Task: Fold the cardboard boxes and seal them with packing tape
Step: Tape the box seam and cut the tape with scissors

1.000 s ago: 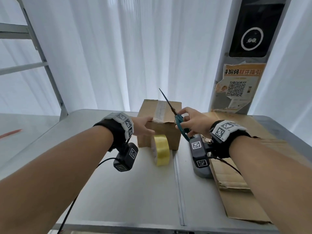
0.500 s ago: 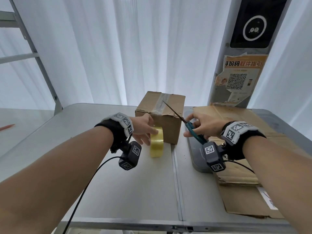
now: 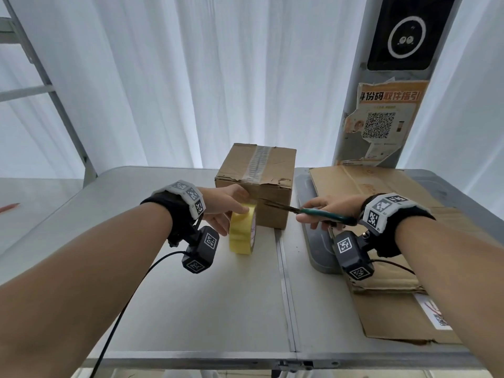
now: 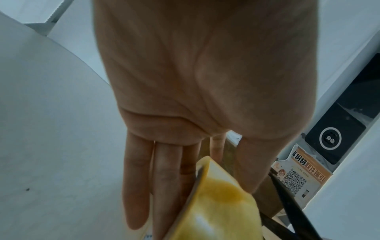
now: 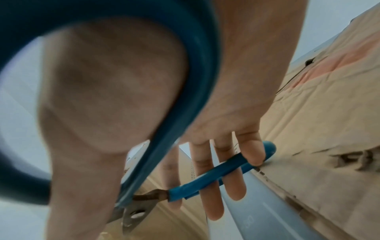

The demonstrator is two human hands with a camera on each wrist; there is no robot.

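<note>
Box: a closed cardboard box (image 3: 255, 184) stood on the far middle of the grey surface (image 3: 207, 309), with a strip of clear tape (image 3: 256, 162) running along its top and down over the near edge.
Tape roll: a yellow tape roll (image 3: 241, 231) stood on edge just in front of the box's near left corner; whether it touched the box could not be told.
Left hand: the left hand (image 3: 226, 204) held the roll at its top, thumb on the near side, fingers (image 4: 135, 186) lying fairly straight down along the far side between roll and box.
Scissors: teal-handled scissors (image 3: 308, 211) pointed left toward the box's near face, the blades parted, their tips just above the roll.
Right hand: the right hand (image 3: 332, 208) gripped the scissors, thumb through one loop, the fingers (image 5: 236, 178) curled round the other handle.
Flat cardboard: flattened cardboard (image 3: 381, 241) lay in a stack on the right side of the surface, under the right forearm, with a white label at its near end.
Grey tray: a grey tray (image 3: 316, 246) lay between the box and the flat stack, partly beneath the cardboard.
Background: white curtains (image 3: 191, 77) hung behind, and a pillar on the right bore a poster (image 3: 381, 121) with a QR code.
</note>
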